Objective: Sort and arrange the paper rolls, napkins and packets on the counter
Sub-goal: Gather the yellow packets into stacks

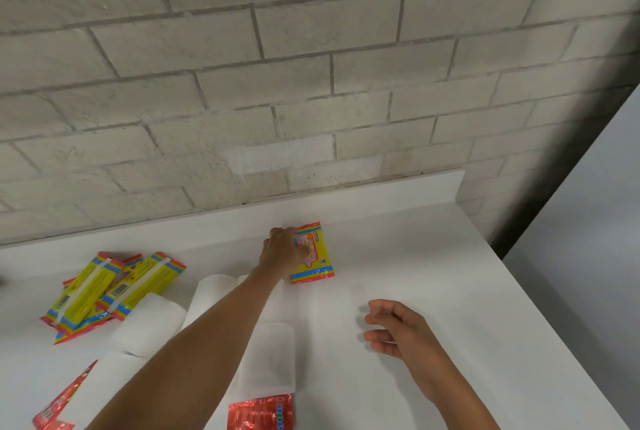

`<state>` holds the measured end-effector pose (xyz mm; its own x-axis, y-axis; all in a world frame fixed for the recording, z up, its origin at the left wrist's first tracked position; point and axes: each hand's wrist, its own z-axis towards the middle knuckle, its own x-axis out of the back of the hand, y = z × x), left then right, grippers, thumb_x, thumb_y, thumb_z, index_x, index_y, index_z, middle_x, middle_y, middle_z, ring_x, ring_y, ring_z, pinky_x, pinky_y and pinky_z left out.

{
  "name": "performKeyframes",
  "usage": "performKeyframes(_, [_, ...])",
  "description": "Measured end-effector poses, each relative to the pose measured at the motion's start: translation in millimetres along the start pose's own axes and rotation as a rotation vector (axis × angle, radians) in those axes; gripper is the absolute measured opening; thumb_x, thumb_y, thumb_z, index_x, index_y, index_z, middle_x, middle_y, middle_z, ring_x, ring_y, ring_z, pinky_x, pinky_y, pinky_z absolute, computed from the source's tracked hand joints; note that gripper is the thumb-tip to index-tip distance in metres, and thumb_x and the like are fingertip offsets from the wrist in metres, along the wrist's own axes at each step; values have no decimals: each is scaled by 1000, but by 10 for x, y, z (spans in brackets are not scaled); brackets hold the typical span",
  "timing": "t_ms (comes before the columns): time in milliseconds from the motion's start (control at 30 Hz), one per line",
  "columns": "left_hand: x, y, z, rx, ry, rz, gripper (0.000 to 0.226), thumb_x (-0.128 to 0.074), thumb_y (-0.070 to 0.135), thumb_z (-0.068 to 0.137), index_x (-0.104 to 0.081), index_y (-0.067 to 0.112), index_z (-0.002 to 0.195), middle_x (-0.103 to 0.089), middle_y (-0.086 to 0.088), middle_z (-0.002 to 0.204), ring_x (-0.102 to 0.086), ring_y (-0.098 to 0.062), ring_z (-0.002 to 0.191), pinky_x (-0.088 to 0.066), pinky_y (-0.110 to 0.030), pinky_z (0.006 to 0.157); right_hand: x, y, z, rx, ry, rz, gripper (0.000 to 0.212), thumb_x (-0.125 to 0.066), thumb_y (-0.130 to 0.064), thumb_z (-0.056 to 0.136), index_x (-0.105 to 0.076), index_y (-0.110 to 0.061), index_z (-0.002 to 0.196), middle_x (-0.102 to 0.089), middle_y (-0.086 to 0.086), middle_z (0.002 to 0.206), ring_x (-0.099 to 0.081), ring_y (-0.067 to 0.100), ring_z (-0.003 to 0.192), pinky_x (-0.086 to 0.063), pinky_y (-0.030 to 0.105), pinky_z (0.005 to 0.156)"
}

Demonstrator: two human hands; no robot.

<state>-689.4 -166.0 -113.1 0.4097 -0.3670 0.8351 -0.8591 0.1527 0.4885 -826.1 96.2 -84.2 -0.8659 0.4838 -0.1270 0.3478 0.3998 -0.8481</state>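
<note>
Fingers of the left hand (pixel 282 251) lie on the near-left part of a flat yellow plastic packet with red and blue striped ends (pixel 313 253), pressing on its face; whether they curl round its edge cannot be told. That packet lies flat on the white counter (pixel 433 277), close to the low white upstand at the wall. Right of those fingers and nearer the person, the right hand (pixel 394 327) hovers just above the counter, fingers loosely curled and holding nothing. Under the left forearm lie white paper rolls (pixel 152 322) on their sides, and a white folded napkin (pixel 272 357) rests just beside the arm on its right. Beyond the rolls, well left of the fingers, a loose pile of yellow packets with the same striped ends (pixel 110 291) overlaps itself. A shiny red foil packet (pixel 261 412) sits at the near edge below the napkin, and another red packet (pixel 60 405) lies at the far near-left corner. A grey block wall (pixel 277 83) rises behind the counter.
</note>
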Motion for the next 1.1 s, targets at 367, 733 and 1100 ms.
performKeyframes(367, [457,-360,-852,-213,178,-211,40,-63,33,92,-57,34,131,-51,7,135,-50,-21,123,-42,-36,105,-553,-49,-55,116,-19,-125,13,-62,-17,94,-70,-21,104,-72,6,102,-72,23,87,-58,36,83])
performKeyframes(733, [1078,-1381,-1239,-149,412,-236,33,-60,37,88,-65,29,120,-65,6,119,-60,-20,110,-47,-38,100,-1330,-96,-125,257,-60,-243,11,-64,-21,94,-68,-26,103,-68,3,105,-67,22,97,-58,36,83])
performKeyframes(1100, [1728,-2601,-1059,184,415,-106,48,-62,32,87,-55,26,135,-54,-8,136,-48,-35,128,-38,-42,105,-2107,-73,-192,319,-105,-268,15,-63,-16,94,-68,-28,103,-67,1,103,-67,21,96,-58,35,81])
